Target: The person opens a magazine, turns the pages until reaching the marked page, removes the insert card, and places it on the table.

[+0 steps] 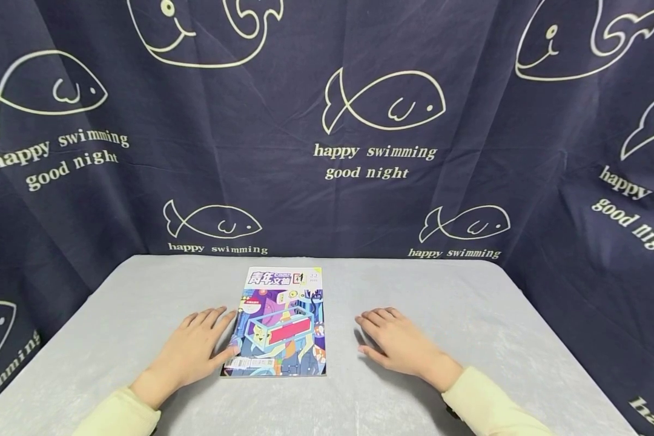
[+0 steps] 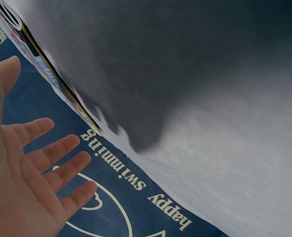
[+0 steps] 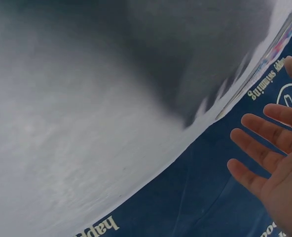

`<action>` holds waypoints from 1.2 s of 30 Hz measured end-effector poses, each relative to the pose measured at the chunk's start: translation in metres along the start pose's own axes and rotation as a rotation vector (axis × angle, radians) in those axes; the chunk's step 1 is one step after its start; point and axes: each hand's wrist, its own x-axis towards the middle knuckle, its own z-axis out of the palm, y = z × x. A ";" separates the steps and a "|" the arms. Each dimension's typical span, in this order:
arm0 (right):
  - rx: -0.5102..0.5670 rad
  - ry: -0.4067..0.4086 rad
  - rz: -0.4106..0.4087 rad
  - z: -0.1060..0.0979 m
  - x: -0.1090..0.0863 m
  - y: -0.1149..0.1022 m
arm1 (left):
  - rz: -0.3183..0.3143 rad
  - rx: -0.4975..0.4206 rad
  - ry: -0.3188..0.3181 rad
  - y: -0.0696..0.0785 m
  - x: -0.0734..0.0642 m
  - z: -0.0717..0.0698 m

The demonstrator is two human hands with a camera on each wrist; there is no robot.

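Observation:
A magazine (image 1: 283,327) with a colourful purple and blue cover lies face up on the grey table, left of the middle in the head view. My left hand (image 1: 196,348) is at its left edge, palm down with fingers spread; whether it touches the cover I cannot tell. In the left wrist view, that hand (image 2: 32,168) shows loosely extended fingers that hold nothing, near the magazine's thin edge (image 2: 57,79). To the right of the magazine and apart from it is my right hand (image 1: 395,342), its fingers relaxed and holding nothing.
The table (image 1: 441,290) has a pale grey cloth-like top. Dark blue curtains (image 1: 283,151) with white fish drawings and lettering hang behind it and on both sides. Pale yellow sleeves (image 1: 490,406) cover both forearms.

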 end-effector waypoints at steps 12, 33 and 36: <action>-0.003 -0.024 -0.070 0.001 0.011 -0.013 | 0.056 -0.028 -0.011 0.008 0.001 0.004; 0.039 -0.079 -0.170 0.004 0.033 -0.035 | 0.191 -0.037 0.019 0.019 0.005 0.004; 0.040 -0.077 -0.186 0.005 0.035 -0.037 | 0.226 -0.041 0.047 0.020 0.006 0.006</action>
